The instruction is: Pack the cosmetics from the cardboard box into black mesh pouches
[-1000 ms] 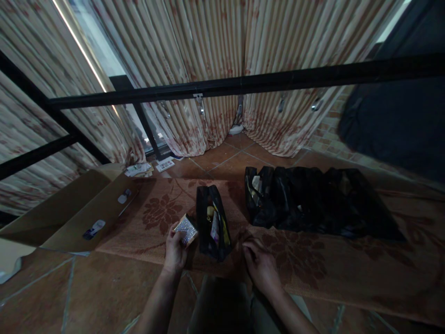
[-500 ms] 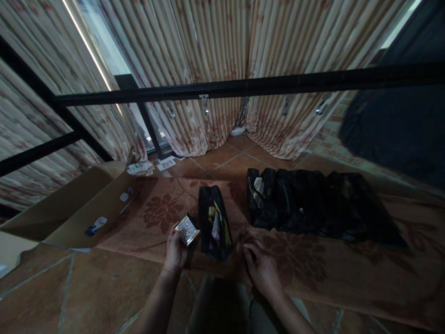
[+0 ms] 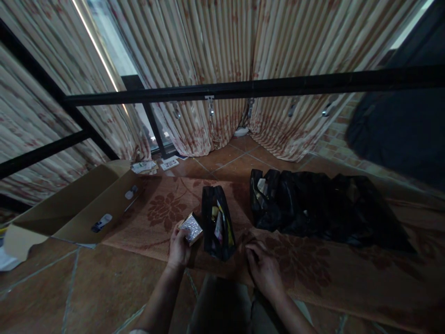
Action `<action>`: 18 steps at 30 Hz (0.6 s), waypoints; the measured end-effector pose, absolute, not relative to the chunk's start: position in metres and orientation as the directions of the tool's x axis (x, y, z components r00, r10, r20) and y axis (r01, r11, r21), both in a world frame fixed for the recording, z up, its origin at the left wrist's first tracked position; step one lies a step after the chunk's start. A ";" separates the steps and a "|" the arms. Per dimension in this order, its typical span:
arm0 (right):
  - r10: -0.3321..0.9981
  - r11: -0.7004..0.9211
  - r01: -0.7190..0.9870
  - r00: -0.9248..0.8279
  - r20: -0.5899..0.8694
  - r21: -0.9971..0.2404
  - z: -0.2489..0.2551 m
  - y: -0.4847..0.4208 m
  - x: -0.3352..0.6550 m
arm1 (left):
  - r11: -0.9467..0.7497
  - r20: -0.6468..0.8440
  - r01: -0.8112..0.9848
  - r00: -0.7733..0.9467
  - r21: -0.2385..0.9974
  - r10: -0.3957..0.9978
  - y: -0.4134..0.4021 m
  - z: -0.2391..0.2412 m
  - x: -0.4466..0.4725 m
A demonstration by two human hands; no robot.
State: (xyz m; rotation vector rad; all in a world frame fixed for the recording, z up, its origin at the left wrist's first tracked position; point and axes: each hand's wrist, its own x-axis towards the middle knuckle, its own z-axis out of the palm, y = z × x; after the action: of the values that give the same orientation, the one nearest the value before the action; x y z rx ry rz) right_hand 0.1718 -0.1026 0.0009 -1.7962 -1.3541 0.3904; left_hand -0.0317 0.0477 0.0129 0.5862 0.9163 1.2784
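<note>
Pinched in my left hand (image 3: 180, 248) is a small square box with a silver glittery face (image 3: 191, 228), held tilted just left of an upright black bag (image 3: 207, 222). The bag's mouth gapes upward, and yellow, white and pink packaged items (image 3: 218, 227) show inside. To the right of this bag, low over the rug, my right hand (image 3: 264, 269) has its fingers loosely bent and apart, with nothing seen in them. Farther right, several similar black bags (image 3: 295, 199) stand packed in a row, and some hold items too dark to name.
An open cardboard box (image 3: 100, 211) stands at the left on the patterned rug (image 3: 167, 185). Papers (image 3: 144, 167) lie behind it on the tiles. A dark metal rail (image 3: 229, 88) crosses in front of striped curtains (image 3: 215, 46). Dark fabric (image 3: 399, 125) hangs at the right.
The whole view has shifted slightly. The glittery box has turned a little in my left hand and shows more of its edge. My right hand stays almost where it was.
</note>
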 end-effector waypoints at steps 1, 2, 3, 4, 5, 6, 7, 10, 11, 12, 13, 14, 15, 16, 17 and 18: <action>0.901 -0.072 0.645 0.369 0.228 -0.761 0.001 -0.103 0.172 | 0.223 -0.248 -0.548 0.030 0.806 0.968 0.047 0.013 -0.032; 0.901 -0.073 0.648 0.369 0.229 -0.758 0.001 -0.102 0.172 | 0.226 -0.251 -0.552 0.032 0.803 0.968 0.047 0.014 -0.032; 0.899 -0.076 0.650 0.373 0.230 -0.756 0.001 -0.102 0.172 | 0.233 -0.257 -0.555 0.036 0.799 0.966 0.047 0.014 -0.031; 0.898 -0.079 0.650 0.376 0.229 -0.756 0.001 -0.102 0.172 | 0.238 -0.263 -0.557 0.038 0.795 0.964 0.047 0.014 -0.031; 0.898 -0.082 0.648 0.378 0.226 -0.757 0.002 -0.102 0.172 | 0.242 -0.267 -0.559 0.038 0.793 0.963 0.047 0.014 -0.031; 0.900 -0.085 0.648 0.377 0.221 -0.757 0.002 -0.102 0.172 | 0.243 -0.269 -0.560 0.037 0.792 0.962 0.048 0.014 -0.031; 0.900 -0.090 0.647 0.378 0.217 -0.757 0.003 -0.102 0.172 | 0.243 -0.270 -0.561 0.036 0.791 0.962 0.048 0.014 -0.031; 0.900 -0.095 0.650 0.379 0.214 -0.754 0.003 -0.103 0.172 | 0.251 -0.268 -0.571 0.056 0.782 0.962 0.049 0.013 -0.032; 0.901 -0.092 0.652 0.377 0.217 -0.752 0.003 -0.103 0.172 | 0.256 -0.266 -0.577 0.069 0.775 0.961 0.049 0.012 -0.032; 0.901 -0.088 0.655 0.373 0.220 -0.750 0.003 -0.103 0.173 | 0.259 -0.263 -0.585 0.081 0.769 0.962 0.049 0.012 -0.032; 0.903 -0.086 0.658 0.369 0.220 -0.748 0.002 -0.104 0.173 | 0.259 -0.257 -0.592 0.088 0.764 0.962 0.049 0.012 -0.032; 0.906 -0.085 0.661 0.363 0.218 -0.746 0.001 -0.104 0.174 | 0.258 -0.254 -0.599 0.092 0.759 0.963 0.049 0.013 -0.032; 0.908 -0.086 0.662 0.360 0.215 -0.744 0.001 -0.104 0.174 | 0.257 -0.254 -0.605 0.093 0.754 0.963 0.048 0.013 -0.031; 0.910 -0.089 0.663 0.358 0.211 -0.743 0.000 -0.104 0.174 | 0.260 -0.255 -0.610 0.096 0.749 0.962 0.048 0.013 -0.031; 0.911 -0.093 0.664 0.357 0.205 -0.742 -0.001 -0.104 0.174 | 0.263 -0.256 -0.616 0.102 0.743 0.961 0.048 0.013 -0.031; 0.913 -0.095 0.664 0.355 0.201 -0.741 -0.001 -0.104 0.175 | 0.266 -0.256 -0.622 0.107 0.736 0.961 0.047 0.013 -0.030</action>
State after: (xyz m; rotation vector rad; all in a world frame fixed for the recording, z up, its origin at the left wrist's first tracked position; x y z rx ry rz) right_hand 0.1746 -0.1045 -0.0012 -1.8341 -1.3843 0.4005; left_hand -0.0304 0.0474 0.0132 0.5150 0.8110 1.2439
